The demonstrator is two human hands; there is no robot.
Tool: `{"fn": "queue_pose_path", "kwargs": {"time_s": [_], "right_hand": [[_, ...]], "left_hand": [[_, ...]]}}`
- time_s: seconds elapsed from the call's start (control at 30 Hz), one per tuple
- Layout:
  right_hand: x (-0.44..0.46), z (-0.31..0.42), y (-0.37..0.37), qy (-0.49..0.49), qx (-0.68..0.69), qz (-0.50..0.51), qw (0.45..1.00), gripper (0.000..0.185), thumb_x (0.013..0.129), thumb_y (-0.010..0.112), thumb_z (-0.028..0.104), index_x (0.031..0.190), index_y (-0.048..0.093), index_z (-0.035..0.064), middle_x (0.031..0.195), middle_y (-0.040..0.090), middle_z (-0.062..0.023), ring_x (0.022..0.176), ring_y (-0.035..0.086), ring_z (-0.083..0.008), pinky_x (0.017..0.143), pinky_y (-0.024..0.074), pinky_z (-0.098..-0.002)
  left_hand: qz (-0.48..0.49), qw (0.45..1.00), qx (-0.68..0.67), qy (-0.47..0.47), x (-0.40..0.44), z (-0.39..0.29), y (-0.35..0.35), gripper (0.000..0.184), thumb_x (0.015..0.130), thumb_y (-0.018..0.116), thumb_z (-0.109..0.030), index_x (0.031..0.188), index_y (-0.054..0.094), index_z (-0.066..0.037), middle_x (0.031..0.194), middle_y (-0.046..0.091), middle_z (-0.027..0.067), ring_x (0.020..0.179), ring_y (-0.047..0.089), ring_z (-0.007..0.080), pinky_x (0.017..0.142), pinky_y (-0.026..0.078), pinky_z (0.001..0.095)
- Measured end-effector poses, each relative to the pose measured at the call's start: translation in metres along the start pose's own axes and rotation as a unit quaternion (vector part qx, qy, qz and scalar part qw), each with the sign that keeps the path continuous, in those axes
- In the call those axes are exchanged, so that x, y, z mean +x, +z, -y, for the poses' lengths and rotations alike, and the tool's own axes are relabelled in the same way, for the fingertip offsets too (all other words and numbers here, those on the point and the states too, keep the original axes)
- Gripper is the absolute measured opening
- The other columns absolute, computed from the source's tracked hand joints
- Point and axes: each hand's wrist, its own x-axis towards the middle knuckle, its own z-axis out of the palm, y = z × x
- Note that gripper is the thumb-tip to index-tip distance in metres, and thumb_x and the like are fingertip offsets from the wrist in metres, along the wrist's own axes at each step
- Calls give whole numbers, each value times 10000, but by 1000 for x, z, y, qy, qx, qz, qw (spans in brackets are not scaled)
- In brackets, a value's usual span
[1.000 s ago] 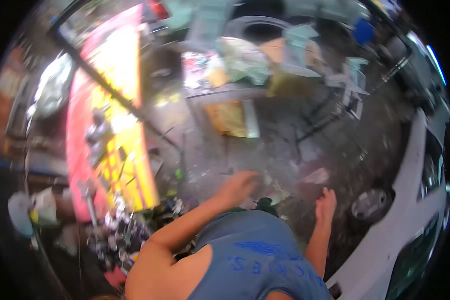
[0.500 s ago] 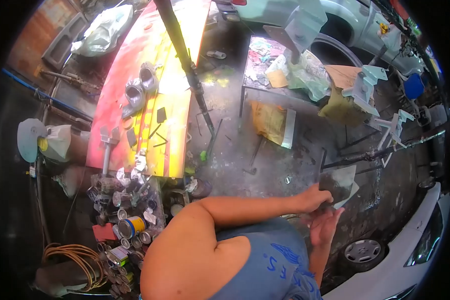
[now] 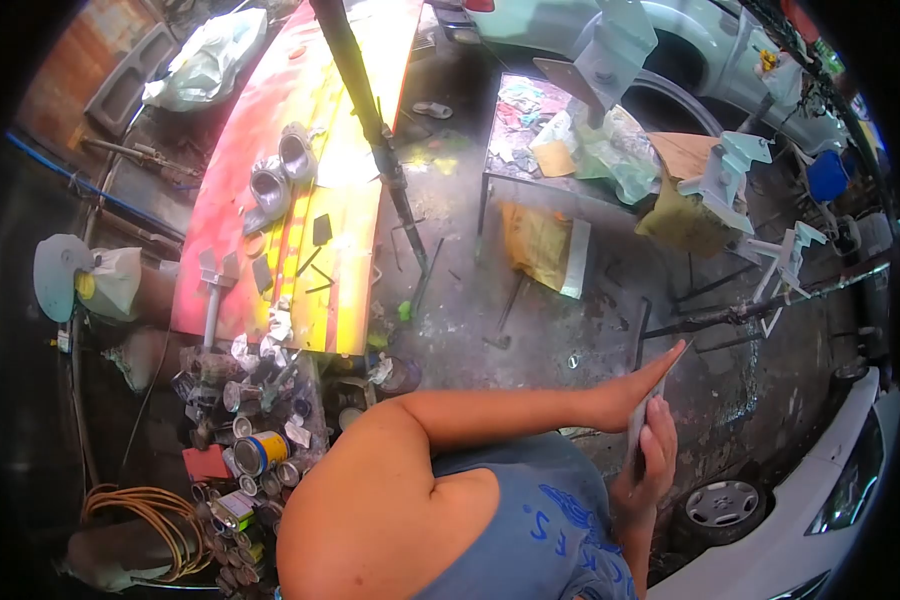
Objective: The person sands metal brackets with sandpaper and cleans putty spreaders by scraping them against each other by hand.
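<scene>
A thin grey sheet (image 3: pixel 638 425), seen nearly edge-on, stands between my two hands at the lower right. My left hand (image 3: pixel 635 392) reaches in from the left with its fingers stretched out along one face of the sheet. On the sheet's other side, my right hand (image 3: pixel 652 455) has its fingers bent against it and holds it from below. Both hands are close together in front of the blue shirt (image 3: pixel 530 510). The palms are partly hidden.
A long red and yellow panel (image 3: pixel 345 225) bears metal parts at left. Many cans (image 3: pixel 260 453) crowd the lower left. A table (image 3: pixel 560 190) with papers stands behind, and a dark pole (image 3: pixel 380 140) rises beside the panel. A white car (image 3: pixel 805 500) is at right.
The sheet has turned from showing its face to nearly edge-on. My left hand has opened from a closed grip to outstretched fingers, and my right hand has come against the sheet.
</scene>
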Motion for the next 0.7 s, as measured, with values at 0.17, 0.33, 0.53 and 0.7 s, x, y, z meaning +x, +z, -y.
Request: {"fn": "queue_pose_path", "kwargs": {"time_s": [0.17, 0.33, 0.53, 0.7], "right_hand": [[-15, -42, 4, 257, 42, -27, 965, 350, 1001, 474, 22, 1331, 568, -44, 1355, 596, -214, 1236, 590, -378, 1043, 454, -462], [-10, -15, 11, 114, -11, -3, 993, 342, 1011, 474, 36, 1324, 567, -63, 1340, 604, -216, 1224, 595, -377, 1031, 461, -463], [-7, -16, 16, 181, -17, 2, 983, 368, 1016, 460, 34, 1359, 537, -74, 1351, 598, -217, 1247, 583, -365, 1047, 445, -433], [-4, -32, 15, 256, 44, -26, 965, 363, 986, 487, 6, 1334, 557, -71, 1338, 599, -238, 1268, 571, -397, 1073, 433, -470]], "left_hand": [[25, 994, -84, -71, -12, -10, 1, 967, 780, 451, 139, 1630, 71, -121, 1585, 319, 259, 1476, 331, 365, 1185, 292, 393], [55, 990, -74, -111, -6, -29, -18, 985, 748, 450, 153, 1627, 89, -109, 1581, 318, 262, 1482, 314, 381, 1183, 296, 400], [27, 994, -71, -75, -5, -24, -19, 979, 738, 464, 153, 1618, 114, -95, 1601, 286, 250, 1494, 288, 380, 1193, 290, 413], [-1, 993, -77, -84, -9, -22, -3, 958, 752, 470, 141, 1616, 128, -92, 1602, 296, 232, 1500, 284, 357, 1189, 291, 391]]}}
